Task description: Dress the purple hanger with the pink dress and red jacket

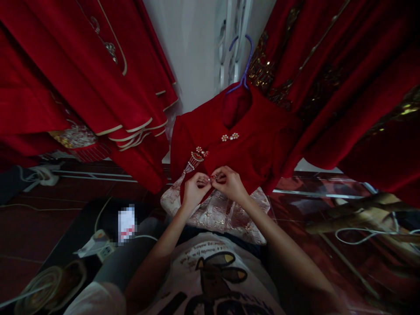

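A red velvet jacket [259, 140] hangs on a purple hanger [244, 65] straight in front of me. Its front carries pearl clasps [229, 137] near the collar and a beaded tassel clasp [196, 158] lower left. My left hand [194, 188] and my right hand [229, 181] meet at a small pearl fastening [211, 177] on the jacket's lower edge. Both hands pinch it with closed fingers. A pale embroidered skirt [223, 214] hangs below the jacket, partly behind my forearms.
Racks of red garments hang close on the left [82, 78] and right [344, 87]. A white wall [193, 48] shows between them. On the dark floor lie a white power strip [95, 247], cables [364, 234] and a coiled cord [39, 291].
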Action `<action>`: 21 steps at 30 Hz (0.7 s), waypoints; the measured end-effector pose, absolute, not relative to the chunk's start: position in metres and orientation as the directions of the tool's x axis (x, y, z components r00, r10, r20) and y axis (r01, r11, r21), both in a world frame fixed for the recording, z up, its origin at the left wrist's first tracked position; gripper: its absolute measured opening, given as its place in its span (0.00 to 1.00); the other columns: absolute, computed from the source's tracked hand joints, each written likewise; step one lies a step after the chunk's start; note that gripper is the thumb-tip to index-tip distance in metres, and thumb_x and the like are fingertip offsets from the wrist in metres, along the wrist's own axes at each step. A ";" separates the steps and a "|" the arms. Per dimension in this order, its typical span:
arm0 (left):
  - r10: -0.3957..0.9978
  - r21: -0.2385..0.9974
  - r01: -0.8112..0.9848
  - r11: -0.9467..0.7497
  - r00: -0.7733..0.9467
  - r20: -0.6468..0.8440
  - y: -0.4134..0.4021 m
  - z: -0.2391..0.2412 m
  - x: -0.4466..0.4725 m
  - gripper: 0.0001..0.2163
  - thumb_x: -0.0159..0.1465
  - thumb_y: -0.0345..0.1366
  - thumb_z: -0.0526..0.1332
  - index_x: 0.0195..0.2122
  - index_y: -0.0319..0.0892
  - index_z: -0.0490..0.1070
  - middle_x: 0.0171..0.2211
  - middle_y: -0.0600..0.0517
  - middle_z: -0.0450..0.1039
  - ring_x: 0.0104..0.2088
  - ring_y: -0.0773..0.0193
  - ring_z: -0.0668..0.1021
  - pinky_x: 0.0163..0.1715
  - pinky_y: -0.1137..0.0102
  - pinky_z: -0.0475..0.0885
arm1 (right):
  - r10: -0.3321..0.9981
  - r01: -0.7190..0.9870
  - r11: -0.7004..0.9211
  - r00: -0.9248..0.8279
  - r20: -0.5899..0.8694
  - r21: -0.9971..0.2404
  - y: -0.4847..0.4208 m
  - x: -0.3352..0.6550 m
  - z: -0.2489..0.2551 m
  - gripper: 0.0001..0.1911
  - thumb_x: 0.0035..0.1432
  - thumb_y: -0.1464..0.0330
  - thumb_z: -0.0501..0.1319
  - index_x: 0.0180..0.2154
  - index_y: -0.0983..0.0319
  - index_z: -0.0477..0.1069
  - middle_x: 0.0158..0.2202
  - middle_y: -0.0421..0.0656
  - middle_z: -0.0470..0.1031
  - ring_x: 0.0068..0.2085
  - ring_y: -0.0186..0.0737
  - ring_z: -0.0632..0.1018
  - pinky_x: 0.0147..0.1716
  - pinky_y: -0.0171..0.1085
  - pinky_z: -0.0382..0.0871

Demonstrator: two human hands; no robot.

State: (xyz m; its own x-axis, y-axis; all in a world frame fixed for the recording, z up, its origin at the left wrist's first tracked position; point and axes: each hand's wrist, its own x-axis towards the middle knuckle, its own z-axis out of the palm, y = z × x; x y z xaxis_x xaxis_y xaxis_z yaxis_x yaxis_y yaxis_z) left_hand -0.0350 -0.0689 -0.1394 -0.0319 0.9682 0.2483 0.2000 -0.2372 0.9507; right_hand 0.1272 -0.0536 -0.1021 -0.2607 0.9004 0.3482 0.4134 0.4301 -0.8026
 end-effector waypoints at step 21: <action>0.990 0.994 0.007 -0.111 -0.092 0.111 -0.068 -0.139 -0.031 0.10 0.52 0.37 0.70 0.32 0.38 0.77 0.31 0.49 0.80 0.31 0.66 0.80 0.37 0.70 0.77 | 0.918 0.421 0.381 -0.275 0.284 -0.823 -0.048 0.136 -0.096 0.07 0.54 0.71 0.64 0.37 0.62 0.78 0.33 0.42 0.77 0.31 0.32 0.77 0.32 0.31 0.74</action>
State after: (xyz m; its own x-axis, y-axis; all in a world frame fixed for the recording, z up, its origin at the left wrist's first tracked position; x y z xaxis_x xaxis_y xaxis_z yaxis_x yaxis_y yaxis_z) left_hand -0.0309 -0.0683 -0.1388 -0.0918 0.9895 0.1113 0.0067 -0.1111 0.9938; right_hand 0.1362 -0.0483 -0.0959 -0.2754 0.9185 0.2838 0.4209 0.3806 -0.8234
